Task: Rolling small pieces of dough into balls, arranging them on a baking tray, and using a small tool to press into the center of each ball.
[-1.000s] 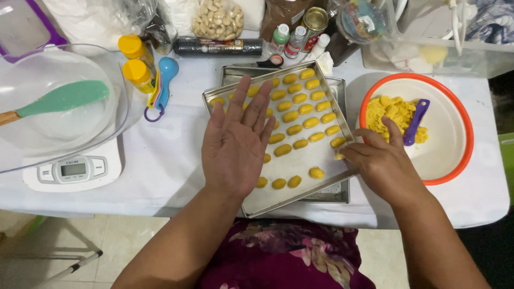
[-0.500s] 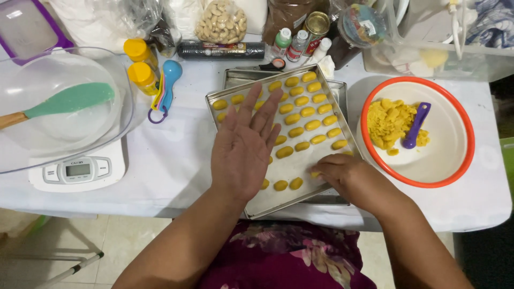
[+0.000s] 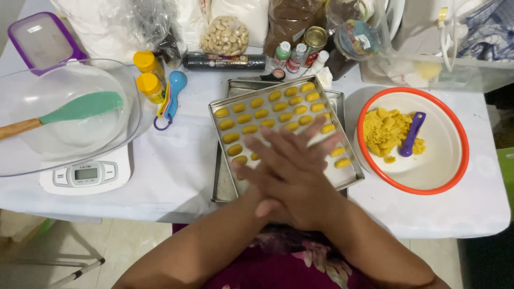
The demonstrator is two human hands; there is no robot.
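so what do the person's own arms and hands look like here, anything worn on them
Both hands, the left hand and the right hand, are bare: no gloves, and no rings or watch show. The forearms are uncovered, no sleeves reaching them. Below them shows a dark maroon garment with a pink flower print.

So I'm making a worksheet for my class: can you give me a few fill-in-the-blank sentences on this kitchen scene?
1. The hands are pressed together over the metal ____, which carries rows of yellow dough pieces.
2. The bowl holding the yellow dough has an ____ rim.
3. The spatula in the clear bowl has a ____ head.
4. The clear bowl sits on a white kitchen ____.

Missing words: tray; orange; green; scale
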